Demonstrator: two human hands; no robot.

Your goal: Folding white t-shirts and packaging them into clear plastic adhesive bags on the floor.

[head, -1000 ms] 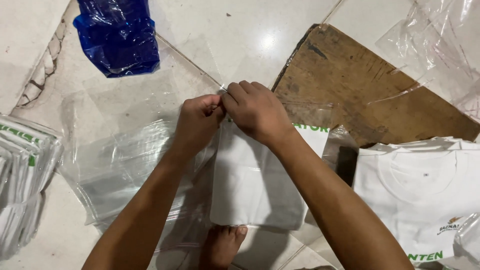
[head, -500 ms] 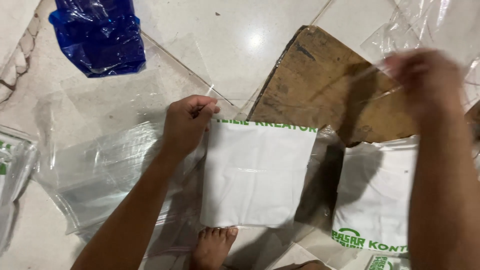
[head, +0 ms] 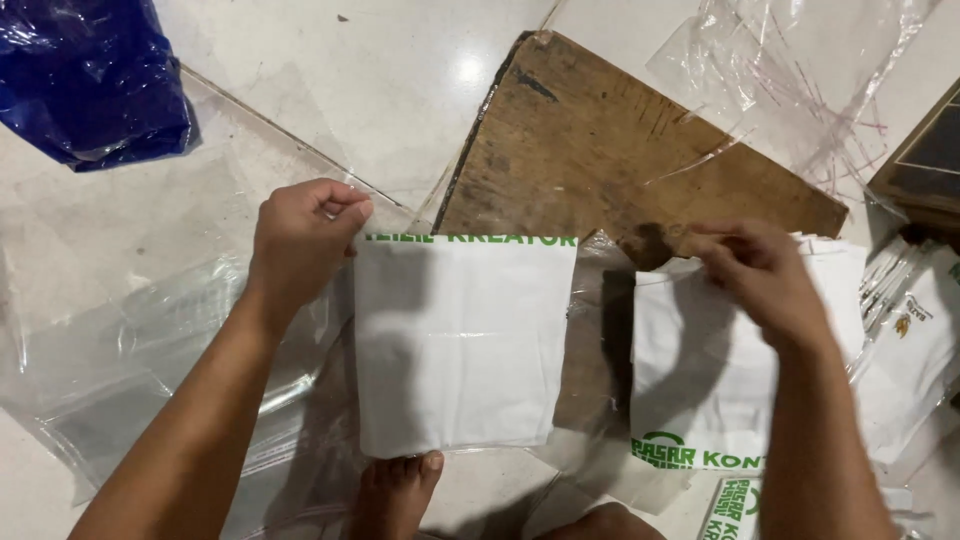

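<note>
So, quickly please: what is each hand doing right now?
Left hand: closed, pinching the top left corner of the folded white garment.
Right hand: fingers on the white stack; grip unclear.

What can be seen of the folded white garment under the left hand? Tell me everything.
The folded white garment is a flat, near-square piece of cloth, smooth, with green lettering along its far edge. It lies in clear plastic on the pale floor, its far right corner by a worn wooden board. The left hand pinches its top left corner; a bare foot meets its near edge.
</note>
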